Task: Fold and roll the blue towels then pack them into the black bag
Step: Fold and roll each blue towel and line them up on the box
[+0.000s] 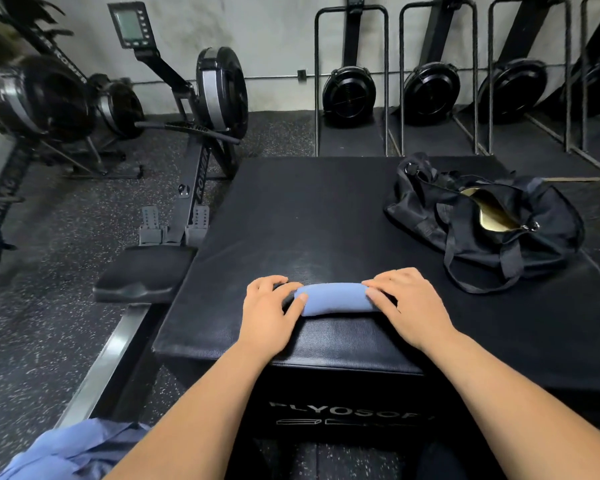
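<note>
At the near left corner, a heap of loose blue towels [73, 448] lies unfolded, low beside the person's left forearm. Both bare forearms reach forward over a black padded box [326, 209] with white lettering on its near face.

On the box top, close to its near edge, sits the rolled towel [335, 298]. It is a tight blue cylinder whose long axis runs left to right, parallel to that edge. The left hand [271, 308] grips its left end, fingers curled over the far side and thumb pressed on the near side. The right hand [409, 303] grips the right end in the same way, fingers bent over the top.

Farther back on the right of the box top, well apart from the roll, the black bag [492, 223] lies slumped, its zip gaping on a pale lining, straps trailing nearward.

Left of the box stands a rowing machine [201, 140] on the speckled floor [49, 306]. More rowers [350, 91] stand upright along the far wall [278, 39].
</note>
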Tool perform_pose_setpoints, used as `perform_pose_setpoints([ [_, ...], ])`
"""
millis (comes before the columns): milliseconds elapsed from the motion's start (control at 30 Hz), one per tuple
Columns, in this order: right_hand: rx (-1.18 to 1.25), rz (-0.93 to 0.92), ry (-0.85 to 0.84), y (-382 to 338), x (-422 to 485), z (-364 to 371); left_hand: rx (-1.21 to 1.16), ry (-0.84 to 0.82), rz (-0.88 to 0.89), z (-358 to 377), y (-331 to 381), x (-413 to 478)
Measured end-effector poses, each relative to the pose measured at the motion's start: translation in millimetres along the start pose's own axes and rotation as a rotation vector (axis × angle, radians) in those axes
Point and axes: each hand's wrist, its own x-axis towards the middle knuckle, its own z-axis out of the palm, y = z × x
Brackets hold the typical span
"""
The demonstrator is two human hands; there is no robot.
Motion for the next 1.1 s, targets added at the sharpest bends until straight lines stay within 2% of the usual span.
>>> perform_pose_setpoints([
  [100, -0.016, 0.001, -0.199, 6, 4, -10, 0.079, -0.074, -0.071, -4, 13, 14],
  [200, -0.025, 0.059, -0.262, 0, 8, -14, 0.072, -0.032, -0.136, -11, 24, 24],
  [300, 0.017, 0.158, -0.243, -16, 7, -8, 0.055, 0.056, -0.172, -17, 32, 24],
  [400, 0.076, 0.282, -0.149, -39, 2, 3, -0.028, -0.010, -0.140, -17, 34, 13],
  [533, 0.030, 0.331, -0.173, -80, 2, 19, -0.159, -0.123, -0.139, -11, 33, -1],
  [633, 0.062, 0.313, -0.244, -101, 9, 31, -0.248, -0.122, -0.190, -15, 26, -5],
  [767, 0.192, 0.276, -0.231, -117, 14, 38, -0.318, -0.127, -0.261, -30, 9, -5],
  [967, 0.043, 0.065, -0.392, -126, 13, 42, -0.236, -0.188, -0.207, -46, -10, -2],
  [1100, -0.090, -0.002, -0.281, -128, 21, 46, -0.102, -0.223, -0.136, -52, -15, 4],
])
